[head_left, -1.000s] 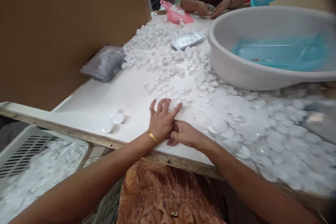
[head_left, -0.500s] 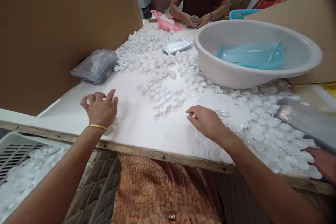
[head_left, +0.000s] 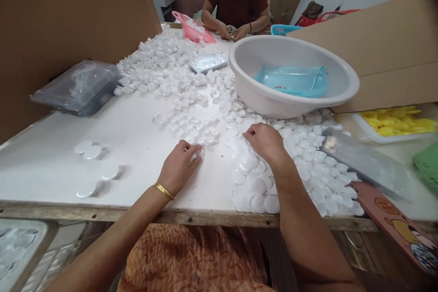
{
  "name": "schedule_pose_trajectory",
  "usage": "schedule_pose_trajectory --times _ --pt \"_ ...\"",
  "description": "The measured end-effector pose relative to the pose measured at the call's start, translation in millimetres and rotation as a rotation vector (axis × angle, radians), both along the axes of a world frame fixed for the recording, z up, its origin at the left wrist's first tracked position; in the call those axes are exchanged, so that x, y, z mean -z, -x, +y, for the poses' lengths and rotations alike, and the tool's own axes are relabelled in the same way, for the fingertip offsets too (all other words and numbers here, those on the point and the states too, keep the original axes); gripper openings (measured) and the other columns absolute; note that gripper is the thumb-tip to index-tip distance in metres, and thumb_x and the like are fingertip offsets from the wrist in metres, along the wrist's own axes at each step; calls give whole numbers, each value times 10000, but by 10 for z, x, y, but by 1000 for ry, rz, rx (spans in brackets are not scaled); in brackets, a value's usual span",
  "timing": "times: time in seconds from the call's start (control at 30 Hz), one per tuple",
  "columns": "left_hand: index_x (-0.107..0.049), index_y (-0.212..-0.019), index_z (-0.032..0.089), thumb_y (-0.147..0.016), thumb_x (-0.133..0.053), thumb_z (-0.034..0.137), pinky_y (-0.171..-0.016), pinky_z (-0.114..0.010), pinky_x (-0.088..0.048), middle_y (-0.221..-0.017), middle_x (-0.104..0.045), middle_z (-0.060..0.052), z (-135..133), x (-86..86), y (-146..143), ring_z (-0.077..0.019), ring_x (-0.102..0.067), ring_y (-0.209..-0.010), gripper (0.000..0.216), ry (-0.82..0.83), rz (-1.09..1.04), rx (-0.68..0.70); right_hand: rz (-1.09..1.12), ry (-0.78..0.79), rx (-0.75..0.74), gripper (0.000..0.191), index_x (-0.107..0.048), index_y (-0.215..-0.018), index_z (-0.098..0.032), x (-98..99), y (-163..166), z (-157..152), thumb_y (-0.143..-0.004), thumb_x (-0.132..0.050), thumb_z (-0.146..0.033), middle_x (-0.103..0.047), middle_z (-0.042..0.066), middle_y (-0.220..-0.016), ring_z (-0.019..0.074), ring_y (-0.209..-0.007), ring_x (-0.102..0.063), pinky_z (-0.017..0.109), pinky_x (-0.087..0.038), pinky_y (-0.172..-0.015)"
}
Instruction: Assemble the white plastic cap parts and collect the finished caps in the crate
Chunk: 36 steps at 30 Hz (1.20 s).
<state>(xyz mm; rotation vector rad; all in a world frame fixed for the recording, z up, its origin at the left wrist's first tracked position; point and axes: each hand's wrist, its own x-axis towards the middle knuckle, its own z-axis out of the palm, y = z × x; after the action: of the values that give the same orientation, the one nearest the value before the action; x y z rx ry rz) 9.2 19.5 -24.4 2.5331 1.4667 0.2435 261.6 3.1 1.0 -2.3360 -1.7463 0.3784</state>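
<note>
My left hand [head_left: 178, 166] is at the near edge of a group of small white plastic pieces [head_left: 191, 127], its thumb and fingers closed on one of them. My right hand [head_left: 266, 142] hovers over flat white plastic discs [head_left: 258, 185], thumb and fingertips pinched together. What it holds, if anything, is hidden. To the left of my left hand, several white round pieces [head_left: 92, 152] lie apart on the white tabletop [head_left: 143, 169].
A large white basin [head_left: 294, 102] holding a blue tray [head_left: 290, 81] stands behind my right hand. A bagged stack [head_left: 80, 86] lies at left beside a cardboard sheet [head_left: 68, 18]. Across the table a person [head_left: 236, 4] works near a pink scoop [head_left: 193, 29]. Yellow pieces [head_left: 397, 121] fill a tray at right.
My left hand has gone from spread fingers at the left to closing on a small white piece near the middle. My right hand has shifted over the discs. The view has turned right.
</note>
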Motion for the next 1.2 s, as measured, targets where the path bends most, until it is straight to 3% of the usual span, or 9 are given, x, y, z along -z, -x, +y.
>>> schedule_pose_trajectory --times 0.2,0.33,0.5,0.63,0.73,0.83,0.97,1.07,1.2 --pt "-549 -1152 241 -865 -408 346 -673 -251 -415 -976 -502 -53 -44 106 -40 -113 -494 -721 337 -50 -129 -10 -8 -8 -93 249 -605 -1004 -205 7 76 -5 -802 -565 -346 -542 40 -1017 196 -972 -466 299 -372 -739" --pt "-541 -1169 237 -875 -383 351 -674 -249 -413 -949 -512 -42 -35 111 -34 -94 -484 -663 352 -25 -179 -51 -116 -5 -189 367 -595 -1017 -165 75 132 -9 -711 -677 -349 -501 79 -1042 243 -1024 -409 346 -386 -787" --pt "-569 -1129 237 -871 -385 331 -656 -240 -402 -909 -516 -26 -10 102 -4 -78 -473 -630 331 6 -223 -80 -59 -65 -194 98 -610 -819 -160 132 168 17 -769 -595 -243 -525 64 -952 220 -964 -421 330 -382 -785" --pt "-600 -1080 224 -862 -403 323 -636 -230 -397 -872 -531 -24 4 106 53 -72 -466 -615 311 27 -314 -129 127 -177 -159 56 -605 -715 -177 140 129 43 -760 -579 -196 -563 27 -878 184 -918 -450 287 -363 -777" --pt "-623 -1033 205 -849 -418 284 -639 -224 -401 -853 -545 -29 11 113 91 -77 -475 -637 286 33 -398 -167 257 -243 -37 68 -607 -718 -180 119 121 52 -751 -594 -238 -585 7 -769 159 -772 -499 293 -361 -716" --pt "-630 -1013 198 -836 -419 220 -652 -222 -399 -840 -554 -30 14 122 109 -86 -493 -683 277 29 -454 -198 572 -290 44 139 -577 -750 -161 83 261 28 -776 -561 -297 -583 1 -679 126 -633 -512 267 -377 -625" --pt "-644 -960 189 -825 -424 200 -656 -222 -395 -805 -565 -25 5 110 102 -86 -488 -673 258 16 -485 -229 1092 -145 -53 193 -511 -805 -144 67 677 -60 -817 -514 -336 -583 6 -637 105 -564 -532 212 -411 -518" --pt "-644 -943 176 -816 -437 221 -660 -221 -407 -797 -590 -26 -7 60 80 -92 -503 -676 247 40 -556 -283 1289 -4 -66 133 -491 -827 -131 126 961 -112 -812 -522 -260 -577 12 -654 121 -604 -582 244 -499 -572" --pt "-644 -923 156 -808 -461 363 -578 -208 -421 -714 -603 -17 -22 -44 66 -90 -518 -591 299 367 -722 -374 1342 93 5 130 -476 -912 -138 250 1139 -131 -790 -519 -143 -559 -3 -671 139 -614 -610 301 -549 -602"
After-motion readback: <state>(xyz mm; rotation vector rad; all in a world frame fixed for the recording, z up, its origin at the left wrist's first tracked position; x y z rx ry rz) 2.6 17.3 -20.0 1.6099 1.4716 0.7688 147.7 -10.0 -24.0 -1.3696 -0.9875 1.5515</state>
